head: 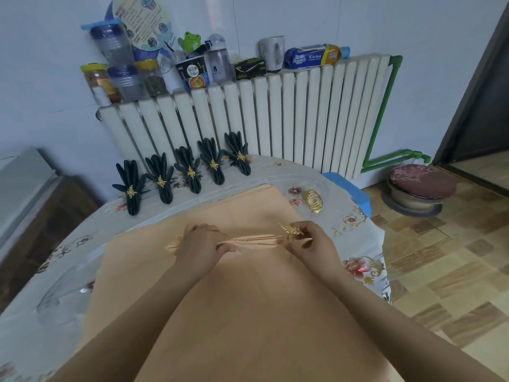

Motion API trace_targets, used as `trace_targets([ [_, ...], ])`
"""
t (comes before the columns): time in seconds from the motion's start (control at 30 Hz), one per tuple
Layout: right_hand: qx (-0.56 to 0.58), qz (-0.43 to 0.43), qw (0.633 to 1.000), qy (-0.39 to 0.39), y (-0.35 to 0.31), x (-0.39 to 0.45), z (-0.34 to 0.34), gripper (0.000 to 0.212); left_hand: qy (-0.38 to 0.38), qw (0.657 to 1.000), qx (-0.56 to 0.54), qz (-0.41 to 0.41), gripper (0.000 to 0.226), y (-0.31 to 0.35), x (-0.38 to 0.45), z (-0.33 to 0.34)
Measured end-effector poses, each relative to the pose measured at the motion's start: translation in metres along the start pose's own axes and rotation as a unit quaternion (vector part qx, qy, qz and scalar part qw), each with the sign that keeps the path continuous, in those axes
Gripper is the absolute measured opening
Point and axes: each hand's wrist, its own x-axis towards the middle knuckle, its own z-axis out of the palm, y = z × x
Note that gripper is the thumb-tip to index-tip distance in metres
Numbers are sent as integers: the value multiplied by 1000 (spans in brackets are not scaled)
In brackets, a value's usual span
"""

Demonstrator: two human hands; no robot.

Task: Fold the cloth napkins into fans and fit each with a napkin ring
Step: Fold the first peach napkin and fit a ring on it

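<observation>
Peach pleated napkin: centre of frame, long axis running left to right, lying on a stack of flat peach napkins on the counter. Left hand: fingers curled round the pleats near their left end. Right hand: pinching a gold leaf napkin ring at the pleats' right end; this hand is the nearer to the ring's entry point, so the ring would likely slide leftward along the axis. Spare gold rings: upper right, near the counter edge. Five finished dark fans: row behind, well apart.
</observation>
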Motion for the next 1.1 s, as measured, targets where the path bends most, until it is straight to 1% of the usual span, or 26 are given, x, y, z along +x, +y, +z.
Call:
trace_targets([
  [0.07,-12,-8,999,-43,-10,-15,4,34,-16,1000,-7,-4,28,-3,-15,-8],
  [0.17,-60,-37,991,-115,-27,-34,13,37,-23,999,-33,10,44,-5,-37,-23],
  [0.27,-141,-85,971,-172,-45,-46,27,40,-15,998,-48,39,60,-4,-55,-36],
  [0.33,-192,-137,953,-189,-58,-53,39,41,-14,997,-51,58,60,-2,-66,-43],
  [0.4,-227,-175,938,-196,-67,-59,48,43,-31,995,-58,78,57,1,-72,-47],
  [0.47,-249,-186,929,-201,-76,-65,56,44,-58,992,-68,91,55,2,-78,-50],
  [0.6,-213,-142,942,-217,-87,-75,66,43,-53,986,-109,110,44,-5,-88,-52],
  [0.7,-208,-128,942,-231,-89,-81,70,42,-59,982,-121,133,41,-6,-93,-51],
  [0.8,-192,-109,947,-234,-84,-87,74,39,-58,979,-118,158,31,-8,-99,-47],
  [0.9,-224,-126,942,-216,-80,-97,81,33,-60,979,-94,170,14,-10,-106,-39],
  [0.97,-253,-148,935,-200,-79,-106,90,32,-46,981,-72,171,8,-15,-113,-34],
  [1.0,-263,-154,933,-192,-78,-110,94,33,-29,984,-54,167,11,-18,-117,-30],
  [1.03,-272,-157,931,-186,-77,-113,97,35,-9,988,-29,153,19,-19,-120,-29],
  [1.07,-280,-156,930,-180,-77,-115,100,37,6,993,-11,121,31,-18,-124,-31],
  [1.1,-284,-150,931,-176,-76,-116,102,39,14,998,-3,68,42,-15,-128,-34],
])
